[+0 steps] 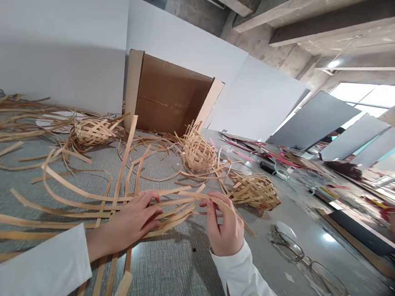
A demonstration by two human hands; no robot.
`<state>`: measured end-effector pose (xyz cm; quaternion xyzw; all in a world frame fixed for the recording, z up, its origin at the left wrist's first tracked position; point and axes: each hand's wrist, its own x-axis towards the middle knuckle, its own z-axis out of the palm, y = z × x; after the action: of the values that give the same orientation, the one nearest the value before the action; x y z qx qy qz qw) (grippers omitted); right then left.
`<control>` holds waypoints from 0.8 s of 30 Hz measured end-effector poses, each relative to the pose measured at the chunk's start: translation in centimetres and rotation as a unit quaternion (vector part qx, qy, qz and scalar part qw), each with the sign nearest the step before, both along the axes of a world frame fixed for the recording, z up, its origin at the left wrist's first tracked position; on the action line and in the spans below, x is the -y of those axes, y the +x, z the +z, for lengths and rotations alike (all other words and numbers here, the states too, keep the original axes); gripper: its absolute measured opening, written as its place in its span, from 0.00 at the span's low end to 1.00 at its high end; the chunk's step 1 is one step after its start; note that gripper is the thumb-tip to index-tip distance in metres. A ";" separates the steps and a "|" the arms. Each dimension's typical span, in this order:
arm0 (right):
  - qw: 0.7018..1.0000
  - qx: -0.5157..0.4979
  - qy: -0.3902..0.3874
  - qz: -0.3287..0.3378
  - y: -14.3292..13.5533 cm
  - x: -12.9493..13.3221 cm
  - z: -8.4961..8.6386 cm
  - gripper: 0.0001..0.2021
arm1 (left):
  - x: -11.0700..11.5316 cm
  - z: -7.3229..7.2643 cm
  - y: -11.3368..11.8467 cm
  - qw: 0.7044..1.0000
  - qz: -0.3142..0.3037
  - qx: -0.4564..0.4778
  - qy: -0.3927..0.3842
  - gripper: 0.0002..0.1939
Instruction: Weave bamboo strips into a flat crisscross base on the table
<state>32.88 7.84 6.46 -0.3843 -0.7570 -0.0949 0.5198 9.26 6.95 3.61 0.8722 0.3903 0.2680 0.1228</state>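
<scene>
Flat pale bamboo strips (72,212) cross each other on the grey table in a loose, open weave. Lying palm down over the crossing is my left hand (136,217), its fingers apart and slightly bent, pressing on the strips. To the right, my right hand (224,223) pinches a single bamboo strip (194,194) between thumb and fingers, just above the table. The free ends of several other strips reach toward it. My left palm hides part of the crossing.
Woven bamboo balls (94,131) lie behind the strips, with another woven piece (255,190) near my right hand. A cardboard box (174,96) stands at the back. Eyeglasses (306,260) lie at the right front. Loose strips (11,122) pile at the left.
</scene>
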 end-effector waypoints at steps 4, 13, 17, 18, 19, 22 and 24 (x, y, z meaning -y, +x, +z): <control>1.000 -0.014 -0.007 -0.008 0.0 -0.2 -0.4 0.07 | 0.0 0.2 -0.1 1.000 -0.006 -0.012 0.002 0.13; 0.999 -0.013 -0.032 -0.011 0.2 -0.4 -0.5 0.07 | -0.1 0.0 -0.1 1.000 -0.009 0.023 0.000 0.09; 0.999 -0.011 -0.039 -0.008 0.2 -0.3 -0.5 0.08 | -0.2 -0.1 0.0 1.000 -0.005 0.026 -0.011 0.09; 0.999 -0.010 -0.037 -0.009 0.2 -0.4 -0.5 0.07 | -0.2 -0.1 0.0 1.000 -0.003 0.025 -0.011 0.10; 0.999 -0.008 -0.032 -0.011 0.2 -0.4 -0.5 0.07 | -0.2 -0.1 0.0 1.000 -0.003 0.024 -0.010 0.10; 1.000 -0.004 -0.015 -0.021 0.1 -0.5 -0.5 0.06 | -0.1 0.0 0.0 1.000 -0.009 0.024 -0.009 0.11; 1.000 0.000 -0.016 -0.022 0.1 -0.6 -0.5 0.06 | -0.1 0.0 0.0 1.000 -0.007 0.025 -0.009 0.11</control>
<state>32.94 8.41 5.99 -0.4092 -0.7500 -0.0945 0.5110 9.30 7.04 3.60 0.8667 0.3836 0.2853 0.1423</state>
